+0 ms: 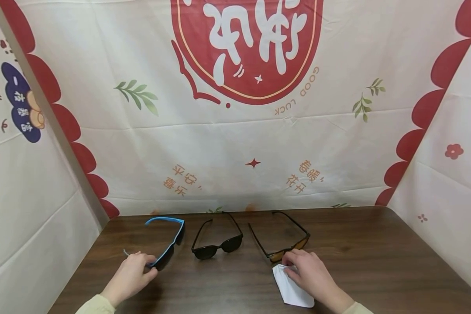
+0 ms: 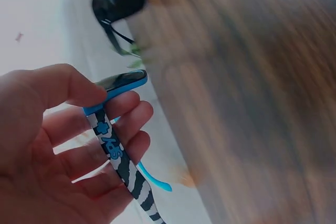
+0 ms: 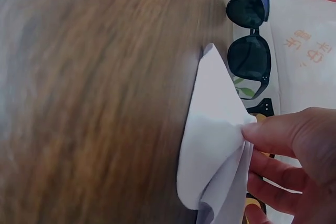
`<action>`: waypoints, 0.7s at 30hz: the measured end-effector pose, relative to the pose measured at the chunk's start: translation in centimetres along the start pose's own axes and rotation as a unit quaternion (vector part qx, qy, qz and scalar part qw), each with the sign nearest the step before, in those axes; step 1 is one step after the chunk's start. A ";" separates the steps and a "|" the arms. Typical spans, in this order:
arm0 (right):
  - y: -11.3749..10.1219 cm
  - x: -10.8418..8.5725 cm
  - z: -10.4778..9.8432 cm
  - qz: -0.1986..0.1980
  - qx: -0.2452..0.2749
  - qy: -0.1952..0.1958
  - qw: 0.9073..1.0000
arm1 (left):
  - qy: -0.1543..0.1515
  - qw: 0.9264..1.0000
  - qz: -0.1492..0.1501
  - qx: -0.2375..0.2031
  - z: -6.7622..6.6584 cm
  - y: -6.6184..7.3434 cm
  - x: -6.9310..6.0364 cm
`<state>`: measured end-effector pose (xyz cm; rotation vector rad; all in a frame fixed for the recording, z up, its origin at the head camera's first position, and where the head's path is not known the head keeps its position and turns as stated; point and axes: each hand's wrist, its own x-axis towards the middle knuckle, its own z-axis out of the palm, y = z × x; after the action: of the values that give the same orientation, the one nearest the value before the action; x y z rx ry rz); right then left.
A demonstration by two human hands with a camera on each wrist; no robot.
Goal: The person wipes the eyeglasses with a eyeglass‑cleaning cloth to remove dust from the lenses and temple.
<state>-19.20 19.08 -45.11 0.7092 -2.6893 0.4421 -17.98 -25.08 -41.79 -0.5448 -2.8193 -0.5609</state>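
Observation:
My left hand (image 1: 130,275) pinches the near end of a pair of blue-framed sunglasses (image 1: 167,254) at the table's left. In the left wrist view, the thumb lies on the dark lens edge and the fingers are behind the zebra-patterned temple (image 2: 119,153). My right hand (image 1: 313,272) pinches a corner of a white cloth (image 1: 292,288), which hangs folded below the fingers in the right wrist view. Just beyond that hand lie black-framed glasses with amber lenses (image 1: 276,256), partly hidden by the fingers. Black sunglasses (image 1: 218,248) lie between the two hands with temples unfolded.
All the glasses stand on a dark brown wooden table (image 1: 357,257). A white printed curtain (image 1: 227,144) rises behind the table's back edge, with similar panels at the left and right sides.

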 end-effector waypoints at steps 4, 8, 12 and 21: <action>-0.2 0.1 -0.1 -0.017 0.003 0.021 1.000 | 0.010 1.000 0.009 -0.015 -0.7 1.4 -0.1; -0.5 0.2 -0.7 -0.033 0.027 0.051 0.998 | 0.011 0.999 0.025 -0.034 -1.4 3.1 0.4; -0.8 0.4 -1.5 -0.043 0.069 0.071 0.994 | 0.017 0.997 0.053 -0.048 -1.8 4.7 1.3; -2.6 1.7 -3.0 -0.072 0.125 0.082 0.986 | 0.034 0.994 0.079 -0.065 -1.7 8.3 2.9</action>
<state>-18.58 17.36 -41.19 0.8887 -2.4343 0.7730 -17.05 -17.71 -36.78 -0.7506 -2.6598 -0.7202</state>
